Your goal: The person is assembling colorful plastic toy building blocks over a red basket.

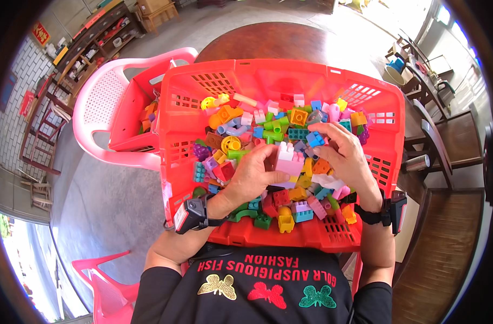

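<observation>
My left hand [252,172] grips a small stack of plastic building bricks. A pink brick [289,167] tops it, with a white brick [286,150] set on one side of its studs. Lower layers look lilac and yellow, partly covered by my fingers. Just to the right, my right hand [343,156] pinches a blue brick [315,139] between thumb and fingertips, apart from the stack. Both hands are over a large red plastic basket [279,75] heaped with loose bricks in many colours. Some bricks under my hands are hidden.
A pink plastic chair [96,89] at the left holds a red bin [127,117] with more bricks inside. Behind the basket stands a round brown table [262,40]. Another pink chair [109,291] is at lower left. To the right are wooden chairs [428,137] and a wooden bench [441,243].
</observation>
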A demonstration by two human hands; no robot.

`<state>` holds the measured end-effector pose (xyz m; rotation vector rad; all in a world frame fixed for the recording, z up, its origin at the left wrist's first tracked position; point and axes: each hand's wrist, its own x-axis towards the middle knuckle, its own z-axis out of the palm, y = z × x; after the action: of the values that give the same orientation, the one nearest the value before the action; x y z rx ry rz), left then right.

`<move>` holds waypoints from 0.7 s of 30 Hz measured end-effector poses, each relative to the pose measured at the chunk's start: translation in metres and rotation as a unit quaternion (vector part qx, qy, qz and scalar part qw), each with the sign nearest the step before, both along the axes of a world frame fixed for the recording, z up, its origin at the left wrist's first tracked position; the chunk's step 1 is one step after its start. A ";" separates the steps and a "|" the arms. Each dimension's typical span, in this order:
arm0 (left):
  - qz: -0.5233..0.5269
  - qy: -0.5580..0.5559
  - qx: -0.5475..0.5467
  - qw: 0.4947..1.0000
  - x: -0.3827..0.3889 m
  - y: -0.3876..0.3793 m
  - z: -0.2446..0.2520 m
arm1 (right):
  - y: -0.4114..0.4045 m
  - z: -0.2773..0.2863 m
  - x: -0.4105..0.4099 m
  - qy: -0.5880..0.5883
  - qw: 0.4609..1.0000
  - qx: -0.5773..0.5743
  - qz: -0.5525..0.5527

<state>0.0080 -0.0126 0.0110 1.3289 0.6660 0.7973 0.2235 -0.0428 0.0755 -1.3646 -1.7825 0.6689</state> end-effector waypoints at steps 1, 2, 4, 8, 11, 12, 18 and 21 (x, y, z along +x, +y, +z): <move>0.013 0.061 0.079 0.995 -0.005 0.004 -0.001 | 0.000 0.000 -0.001 0.000 1.000 0.007 0.009; 0.024 0.121 0.155 0.980 -0.007 0.007 0.001 | -0.001 0.000 -0.002 0.000 1.000 0.012 0.016; 0.032 0.105 0.140 0.984 -0.005 0.005 0.002 | -0.003 0.001 -0.004 0.004 1.000 0.015 0.021; 0.026 0.078 0.107 0.991 -0.005 0.002 0.010 | -0.004 0.002 -0.013 0.057 0.996 -0.070 0.007; 0.028 0.095 0.145 0.984 -0.005 0.003 0.010 | -0.003 0.001 -0.010 -0.015 0.999 -0.036 0.038; 0.027 0.105 0.157 0.982 -0.005 0.003 0.010 | -0.002 0.001 -0.010 -0.027 0.999 -0.023 0.038; 0.041 0.109 0.206 0.972 -0.006 0.004 0.005 | -0.003 -0.003 -0.018 -0.054 0.998 0.011 0.044; 0.038 -0.020 0.090 0.995 0.000 0.001 0.009 | -0.007 0.000 -0.025 -0.119 0.992 0.020 0.049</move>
<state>0.0077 -0.0114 0.0200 1.4528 0.6280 0.9603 0.1989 -0.0499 0.0756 -1.3835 -2.0513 0.5376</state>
